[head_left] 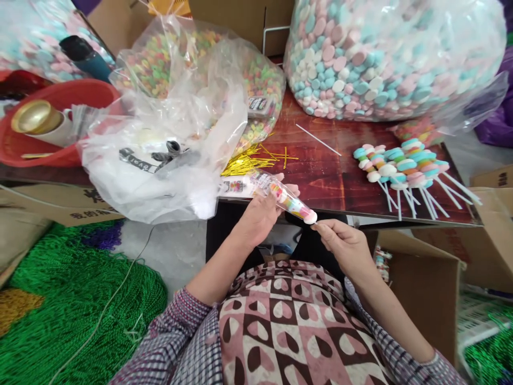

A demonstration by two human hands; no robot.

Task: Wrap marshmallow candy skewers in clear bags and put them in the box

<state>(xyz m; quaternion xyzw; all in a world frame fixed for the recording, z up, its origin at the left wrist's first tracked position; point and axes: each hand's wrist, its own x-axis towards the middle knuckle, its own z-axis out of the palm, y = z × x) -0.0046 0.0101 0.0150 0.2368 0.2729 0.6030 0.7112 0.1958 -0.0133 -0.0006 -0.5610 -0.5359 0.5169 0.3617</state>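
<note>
My left hand [262, 211] is wrapped round a clear sleeve holding a candy skewer [286, 199] of coloured discs, at the front edge of the dark red table [328, 171]. My right hand [344, 243] pinches the skewer's stick end just below the white disc. A pile of gold twist ties [250, 159] lies on the table just beyond my left hand. Several finished candy skewers [401, 163] with white sticks lie to the right.
A huge bag of pastel candy discs [385, 59] fills the back right. A bag of small coloured candies [200, 64] and crumpled plastic [160, 155] sit left. A red basin [52, 123], cardboard boxes [425, 278] and green bead strings [72, 299] surround me. A loose white stick [318, 140] lies mid-table.
</note>
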